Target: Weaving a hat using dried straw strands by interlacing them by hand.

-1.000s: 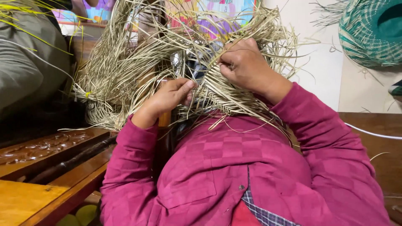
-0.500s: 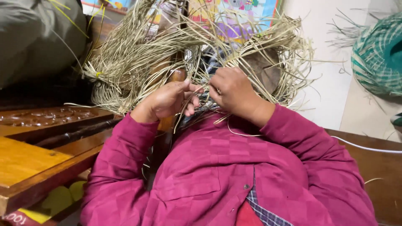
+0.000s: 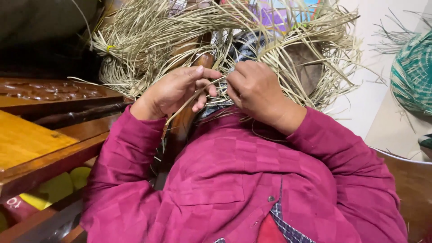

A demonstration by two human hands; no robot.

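Two hands meet over a tangle of pale straw strips (image 3: pixel 148 40) held up in front of the chest; the left hand (image 3: pixel 173 92) pinches a few strips between thumb and curled fingers — one strip trails down past the wrist; the right hand (image 3: pixel 256 90) is closed tight on strands just beside it, knuckles up; a wooden table (image 3: pixel 31 144) lies left — a green woven basket (image 3: pixel 411 74) sits far right.
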